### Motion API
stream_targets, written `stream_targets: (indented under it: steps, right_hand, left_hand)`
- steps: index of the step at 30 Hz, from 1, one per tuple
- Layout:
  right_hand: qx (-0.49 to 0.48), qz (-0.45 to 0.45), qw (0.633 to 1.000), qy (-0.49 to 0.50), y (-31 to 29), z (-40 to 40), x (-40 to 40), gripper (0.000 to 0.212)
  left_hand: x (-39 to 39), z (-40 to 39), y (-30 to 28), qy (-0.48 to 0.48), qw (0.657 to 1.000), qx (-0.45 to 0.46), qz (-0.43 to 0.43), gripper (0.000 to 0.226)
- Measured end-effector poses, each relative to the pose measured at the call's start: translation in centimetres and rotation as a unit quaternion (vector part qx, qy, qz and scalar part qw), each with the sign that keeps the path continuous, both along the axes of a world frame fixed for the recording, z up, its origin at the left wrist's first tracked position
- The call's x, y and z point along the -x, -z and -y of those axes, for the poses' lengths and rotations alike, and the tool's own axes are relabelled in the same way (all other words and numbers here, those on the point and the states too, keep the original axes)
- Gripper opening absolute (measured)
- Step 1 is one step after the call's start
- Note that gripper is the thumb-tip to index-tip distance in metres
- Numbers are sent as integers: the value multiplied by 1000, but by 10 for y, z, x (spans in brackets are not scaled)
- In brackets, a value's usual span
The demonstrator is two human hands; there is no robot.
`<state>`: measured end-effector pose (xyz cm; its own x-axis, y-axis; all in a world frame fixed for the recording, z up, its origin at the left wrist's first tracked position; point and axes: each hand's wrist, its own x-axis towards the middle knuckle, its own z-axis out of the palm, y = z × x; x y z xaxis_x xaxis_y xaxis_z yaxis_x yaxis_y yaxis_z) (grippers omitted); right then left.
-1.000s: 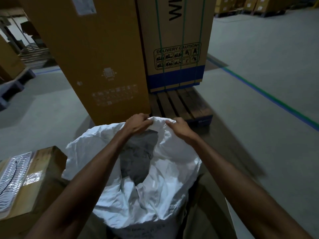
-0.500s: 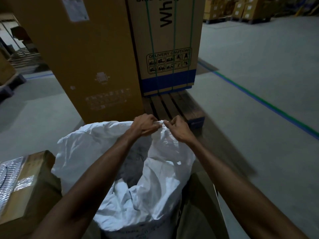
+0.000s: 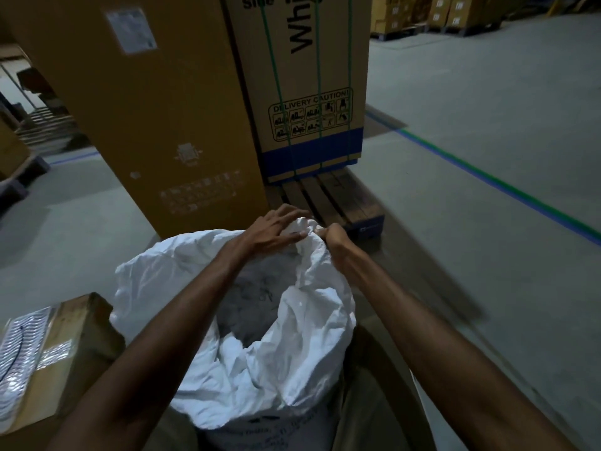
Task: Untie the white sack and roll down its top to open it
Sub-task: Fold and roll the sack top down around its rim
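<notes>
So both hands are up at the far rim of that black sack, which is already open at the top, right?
Not quite: the sack is white, not black, as the head view shows. The rest holds: the left hand and right hand are both at its far rim, and its top is already open.

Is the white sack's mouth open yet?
Open: white sack gapes, dark inside; left hand and right hand gather its far rim.

Big boxes [image 3: 182,125] and a pallet [image 3: 338,203] blocked twelve o'clock past the sack [image 3: 234,362]; bare floor [image 3: 487,222] lay open at three o'clock.
</notes>
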<state>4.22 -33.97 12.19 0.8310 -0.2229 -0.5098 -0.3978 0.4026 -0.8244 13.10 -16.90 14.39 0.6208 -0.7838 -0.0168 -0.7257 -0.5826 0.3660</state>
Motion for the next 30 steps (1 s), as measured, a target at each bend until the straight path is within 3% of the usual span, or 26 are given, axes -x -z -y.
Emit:
stream_targets:
  steps: [3,5,7,11,13,14,16,19,21,25,27,30]
  right_hand:
    - [42,-25,998,-38,10,6,3,38]
    - [47,-18,996,-68,11,9,8,40]
    - [122,-15,988,-95,5,11,15,37]
    - [388,50,914,-109,0,-2,42,42]
    - [515,15,849,-116,8,-12,52,61]
    - [534,-14,837,-117,15,-17,54,68]
    - [482,-39,869,-108,25,-24,53,66]
    - [339,-18,938,-70,28,-27,49,42]
    - [261,1,964,-60,23,-28,47,33]
    - [96,-1,995,-26,12,-25,42,36]
    - [3,-18,999,-26,4,-25,45,35]
    - [-57,-9,997,-53,2,-26,44,36]
  left_hand:
    - [7,10,-7,22,999,19,29,38]
    - [15,17,-8,23,998,34,-37,18]
    - [17,20,-5,-3,996,31,-79,17]
    - [16,22,2,-82,995,-59,6,43]
    - [16,25,1,-98,992,-76,20,42]
    - [15,27,1,-101,991,-86,22,41]
    - [11,29,2,-96,989,-113,-6,43]
    - [11,28,-3,-63,981,-135,-121,62]
    - [14,25,-13,-18,978,-144,-151,72]
    - [11,22,-23,30,985,-146,-84,64]
    - [10,23,-19,12,987,-107,-120,52]
    - [8,27,-16,-39,991,-99,-86,60]
